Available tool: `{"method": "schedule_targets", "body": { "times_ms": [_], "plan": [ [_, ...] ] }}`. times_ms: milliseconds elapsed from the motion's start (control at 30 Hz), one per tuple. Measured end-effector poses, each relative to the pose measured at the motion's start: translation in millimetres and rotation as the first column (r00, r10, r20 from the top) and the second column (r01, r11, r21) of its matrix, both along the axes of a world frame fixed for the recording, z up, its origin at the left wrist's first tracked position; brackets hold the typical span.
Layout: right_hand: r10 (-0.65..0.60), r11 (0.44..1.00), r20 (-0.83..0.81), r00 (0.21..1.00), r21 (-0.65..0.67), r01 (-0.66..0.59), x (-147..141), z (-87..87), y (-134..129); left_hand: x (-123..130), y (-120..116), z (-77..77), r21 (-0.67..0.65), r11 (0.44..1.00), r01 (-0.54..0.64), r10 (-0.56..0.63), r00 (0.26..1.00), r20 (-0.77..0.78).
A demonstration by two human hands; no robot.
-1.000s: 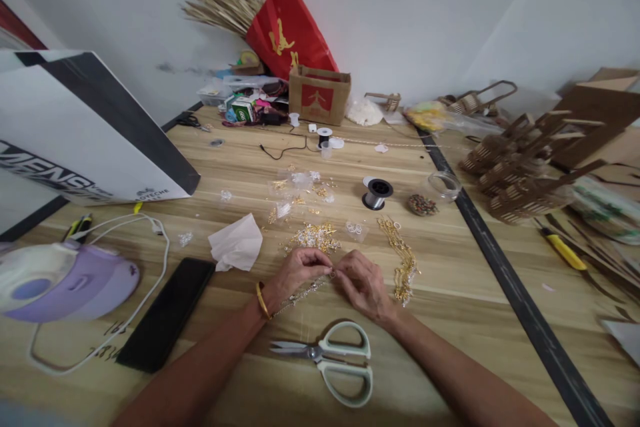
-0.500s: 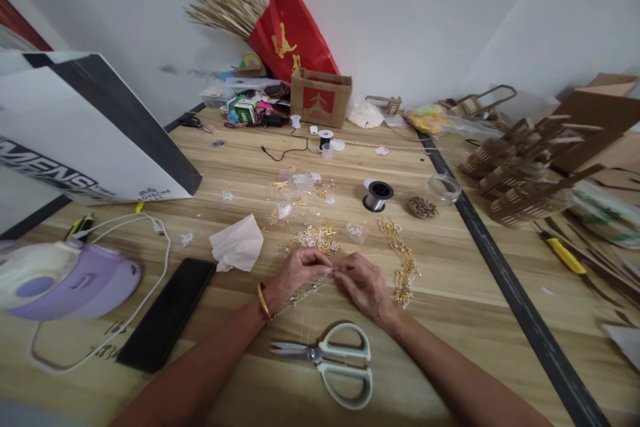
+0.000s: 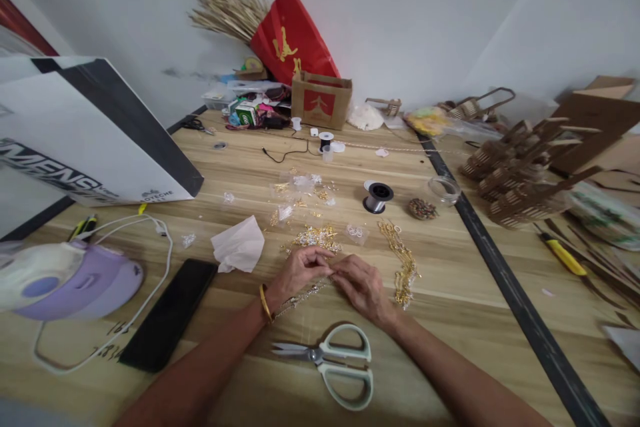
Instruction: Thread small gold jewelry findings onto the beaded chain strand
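My left hand (image 3: 300,271), with a yellow bangle (image 3: 266,303) at its wrist, is pinched on the end of a thin beaded chain (image 3: 300,297). The chain hangs beneath it toward the wrist. Fingertips of my right hand (image 3: 361,283) are pressed together against those of the left; whatever small piece they grip is hidden. Just beyond the hands lies a pile of gold and clear beads (image 3: 317,237). Gold chains (image 3: 404,267) rest right of my right hand. Scissors with pale green handles (image 3: 330,357) lie between my forearms, blades pointing left.
On the left are a black phone (image 3: 169,313), a crumpled tissue (image 3: 239,245) and a purple-white device (image 3: 80,280) with a cable. Farther back stand a wire spool (image 3: 378,197), a glass jar (image 3: 444,191) and a paper bag (image 3: 321,101). Small woven baskets (image 3: 520,177) and a yellow cutter (image 3: 564,255) are right.
The fingertips have drawn slightly closer together, with the right fingers now overlapping the left ones a little. The view has shifted very slightly.
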State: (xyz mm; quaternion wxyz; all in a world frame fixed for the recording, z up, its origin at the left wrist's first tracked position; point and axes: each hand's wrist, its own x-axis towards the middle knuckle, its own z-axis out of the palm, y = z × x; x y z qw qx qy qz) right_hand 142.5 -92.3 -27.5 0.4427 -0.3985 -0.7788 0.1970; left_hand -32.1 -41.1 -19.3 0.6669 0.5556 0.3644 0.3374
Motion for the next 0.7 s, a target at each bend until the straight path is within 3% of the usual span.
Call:
{"method": "schedule_targets", "body": {
  "times_ms": [300,533,700],
  "plan": [
    [0.007,1.0,-0.016,1.0,0.008,-0.007,-1.1,0.3,0.3,-2.3,1.2,-5.0,-0.011,1.0,0.024,-0.024,1.0,0.001],
    [0.018,1.0,-0.009,1.0,0.014,-0.018,-1.3,1.9,-1.2,-1.9,-3.4,1.1,0.038,0.998,0.042,-0.042,0.999,-0.009],
    [-0.06,0.998,-0.056,0.997,-0.004,0.06,2.6,3.9,-4.3,-1.5,-4.2,4.9,0.005,1.0,-0.005,0.005,1.0,0.007]
  ]
}}
